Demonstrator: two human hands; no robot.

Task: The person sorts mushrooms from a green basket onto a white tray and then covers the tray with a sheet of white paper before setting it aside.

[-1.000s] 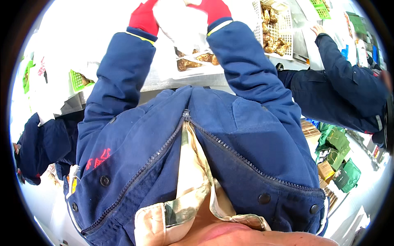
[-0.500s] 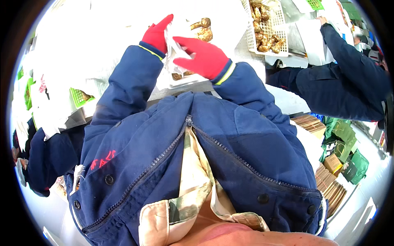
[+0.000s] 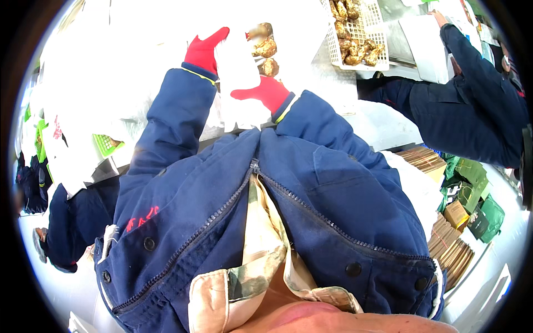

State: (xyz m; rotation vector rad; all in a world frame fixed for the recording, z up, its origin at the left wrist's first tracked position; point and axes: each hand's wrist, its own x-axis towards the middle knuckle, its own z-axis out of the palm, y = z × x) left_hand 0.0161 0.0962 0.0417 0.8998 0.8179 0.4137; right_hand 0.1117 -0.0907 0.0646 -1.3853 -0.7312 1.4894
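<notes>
Both my hands wear red gloves and hold a thin white sheet (image 3: pixel 237 66) upright over the worktable. At its left edge is my left hand (image 3: pixel 202 54), closed on the sheet, its thumb stretched away from me. My right hand (image 3: pixel 265 93) pinches the lower right part, with the thumb across the front and the fingers partly hidden behind. Whether the sheet is paper or plastic I cannot tell. Just beyond my right hand lie several brown-and-cream mushrooms (image 3: pixel 265 48) in a row on a white surface, one of them blurred.
A cream plastic basket (image 3: pixel 379 41) of similar mushrooms stands at the far right. Near it a person in dark blue clothes (image 3: pixel 472 105) works. At the left are a green basket (image 3: pixel 105 145) and another person's leg (image 3: pixel 78 216). Flattened cardboard (image 3: pixel 447 244) is stacked low on the right.
The sheet has opened from a crumpled bunch into a broad flat piece. My right hand has moved down and left, from spread fingers to a hold on it; my left hand has shifted slightly.
</notes>
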